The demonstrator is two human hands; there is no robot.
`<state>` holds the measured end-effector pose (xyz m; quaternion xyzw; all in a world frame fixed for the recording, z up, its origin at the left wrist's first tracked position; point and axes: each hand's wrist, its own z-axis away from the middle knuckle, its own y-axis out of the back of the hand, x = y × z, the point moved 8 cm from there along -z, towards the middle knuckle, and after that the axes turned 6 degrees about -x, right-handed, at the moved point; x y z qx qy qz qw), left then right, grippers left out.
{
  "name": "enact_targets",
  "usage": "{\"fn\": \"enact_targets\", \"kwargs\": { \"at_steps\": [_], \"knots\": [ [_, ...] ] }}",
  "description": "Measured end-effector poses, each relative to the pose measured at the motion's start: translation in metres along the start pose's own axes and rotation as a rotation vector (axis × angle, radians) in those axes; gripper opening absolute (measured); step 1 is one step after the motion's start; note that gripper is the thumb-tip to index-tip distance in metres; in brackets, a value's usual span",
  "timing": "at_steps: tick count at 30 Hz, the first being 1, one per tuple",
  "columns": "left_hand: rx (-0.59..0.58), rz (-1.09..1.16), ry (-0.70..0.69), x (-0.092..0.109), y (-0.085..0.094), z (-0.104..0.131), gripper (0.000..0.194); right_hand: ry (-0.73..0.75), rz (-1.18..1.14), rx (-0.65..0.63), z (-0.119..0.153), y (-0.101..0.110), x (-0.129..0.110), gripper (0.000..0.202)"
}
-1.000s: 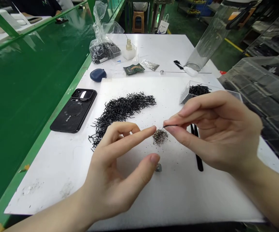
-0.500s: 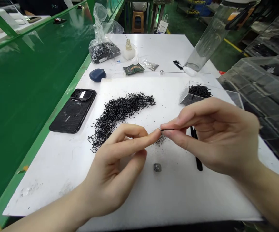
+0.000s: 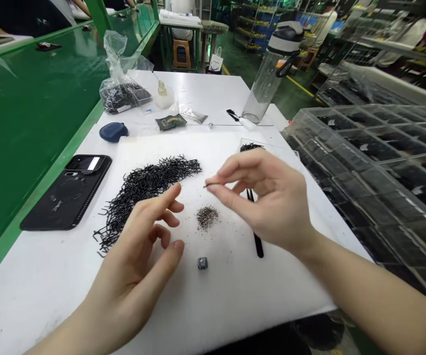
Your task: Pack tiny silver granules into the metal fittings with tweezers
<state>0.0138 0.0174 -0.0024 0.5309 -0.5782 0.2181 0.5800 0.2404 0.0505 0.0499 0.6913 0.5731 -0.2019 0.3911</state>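
Note:
My right hand (image 3: pixel 268 197) pinches a thin black bent piece (image 3: pixel 210 185) between thumb and index finger; its tip pokes out to the left. My left hand (image 3: pixel 142 251) holds nothing, thumb and fingers apart, close to the right hand but not touching it. Beyond the left hand spreads a heap of similar black bent pieces (image 3: pixel 149 180). Between the hands lies a small pile of tiny brownish bits (image 3: pixel 207 217), with a small grey cube-like object (image 3: pixel 203 263) nearer me. Black tweezers (image 3: pixel 257 242) lie partly beneath my right hand. A clear box of black pieces (image 3: pixel 251 146) is mostly hidden behind that hand.
A black phone (image 3: pixel 67 197) and a blue case (image 3: pixel 114 131) lie at the left. Along the back stand a plastic bag of black pieces (image 3: pixel 124 96), a small bottle (image 3: pixel 162 88) and a clear drinking bottle (image 3: pixel 264 79). Stacked clear compartment trays (image 3: pixel 375 162) flank the table's right side.
My left hand has come away from the black piece and opened, moving left. The right hand still pinches the piece. The camera view has turned right and lifted.

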Motion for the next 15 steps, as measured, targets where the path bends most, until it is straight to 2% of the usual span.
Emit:
{"fn": "enact_targets", "kwargs": {
  "at_steps": [4,8,11,15],
  "knots": [
    [0.035,-0.031,0.011,-0.001,-0.003,0.004,0.063,-0.026,0.172,0.118,-0.021,0.051,0.018,0.019],
    [-0.049,-0.151,-0.029,0.012,-0.016,0.005,0.046,-0.144,0.35,0.147,-0.037,0.104,0.043,0.02],
    [-0.106,-0.221,-0.08,0.02,-0.025,0.006,0.048,-0.209,0.428,0.102,-0.039,0.121,0.059,0.022],
    [-0.133,-0.295,-0.111,0.017,-0.028,0.005,0.064,-0.246,0.451,0.063,-0.037,0.122,0.074,0.025]
  ]
}}
